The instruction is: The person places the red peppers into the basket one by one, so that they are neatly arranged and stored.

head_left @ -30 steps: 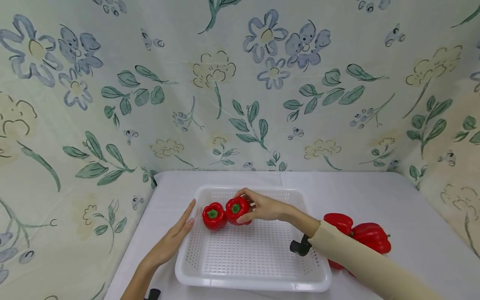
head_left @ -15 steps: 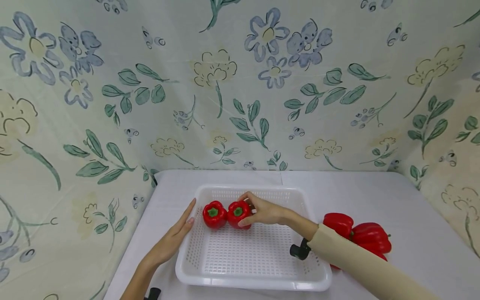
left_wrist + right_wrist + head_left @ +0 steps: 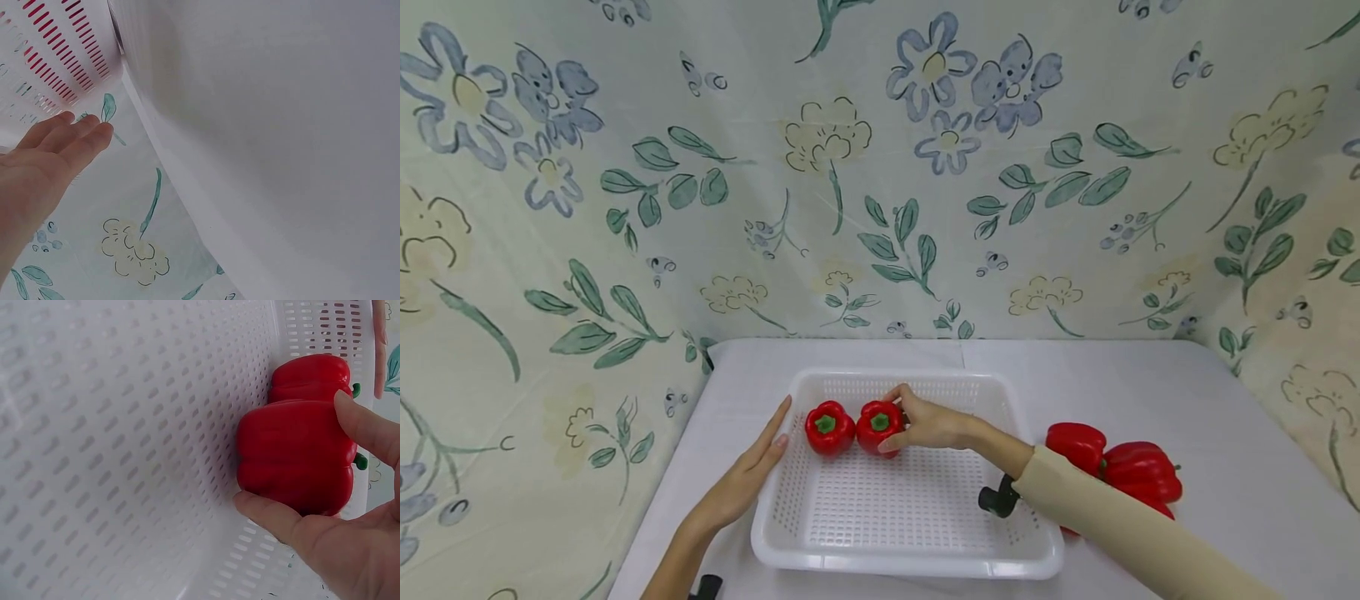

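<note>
My right hand (image 3: 928, 422) grips a red bell pepper (image 3: 877, 427) inside the white perforated basket (image 3: 906, 567), thumb on the near side and fingers behind it. In the right wrist view this held pepper (image 3: 294, 459) stands on the basket floor with its green stem up, thumb (image 3: 362, 425) near the stem. A second red pepper (image 3: 829, 433) stands upright right beside it, toward the left wall. My left hand (image 3: 748, 475) lies with straight fingers along the basket's left outer side; in the left wrist view its fingers (image 3: 81, 140) reach the slotted wall (image 3: 62, 56).
Several more red peppers (image 3: 1138, 475) lie on the white-covered table (image 3: 1225, 542) right of the basket, partly hidden by my right sleeve (image 3: 1105, 517). Behind the table hangs a floral cloth (image 3: 895, 167). A black wrist camera (image 3: 997, 500) sits under my right wrist.
My right hand has shifted slightly right and toward me with its pepper, then settled. The left hand and the other pepper have stayed about where they were.
</note>
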Demonstrator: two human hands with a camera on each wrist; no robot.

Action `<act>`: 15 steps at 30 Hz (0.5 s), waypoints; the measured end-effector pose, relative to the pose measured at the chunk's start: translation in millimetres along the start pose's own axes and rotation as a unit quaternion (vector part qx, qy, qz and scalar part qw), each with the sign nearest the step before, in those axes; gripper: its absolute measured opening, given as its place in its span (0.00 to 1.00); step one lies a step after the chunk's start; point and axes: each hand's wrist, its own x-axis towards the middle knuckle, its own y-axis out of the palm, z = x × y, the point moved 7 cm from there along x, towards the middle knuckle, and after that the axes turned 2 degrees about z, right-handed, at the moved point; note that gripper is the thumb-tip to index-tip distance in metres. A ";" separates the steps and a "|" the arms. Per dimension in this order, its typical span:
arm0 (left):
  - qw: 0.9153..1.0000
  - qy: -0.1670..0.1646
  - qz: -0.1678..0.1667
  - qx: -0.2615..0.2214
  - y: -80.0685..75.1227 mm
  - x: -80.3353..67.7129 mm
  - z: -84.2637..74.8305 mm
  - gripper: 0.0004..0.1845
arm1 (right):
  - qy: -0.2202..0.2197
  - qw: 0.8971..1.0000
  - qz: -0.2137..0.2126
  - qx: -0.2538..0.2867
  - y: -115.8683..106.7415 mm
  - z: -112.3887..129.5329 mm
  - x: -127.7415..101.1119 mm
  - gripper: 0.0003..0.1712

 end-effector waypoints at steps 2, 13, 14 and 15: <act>1.000 -0.001 -0.001 0.000 -0.1 0.3 0.1 0.32 | -0.001 1.000 0.000 -0.007 -0.1 -0.3 -0.2 0.41; 1.000 -0.001 -0.002 -0.004 -0.2 -0.2 0.6 0.32 | 0.001 0.999 -0.027 -0.033 -1.5 0.5 -0.5 0.42; 1.000 -0.001 -0.001 -0.004 -0.2 -0.4 0.6 0.32 | 0.001 0.999 -0.028 -0.033 -1.3 0.7 -0.3 0.42; 1.000 -0.001 -0.001 -0.006 -0.2 -0.5 0.7 0.32 | 0.001 0.999 -0.029 -0.033 -1.2 1.0 -0.5 0.42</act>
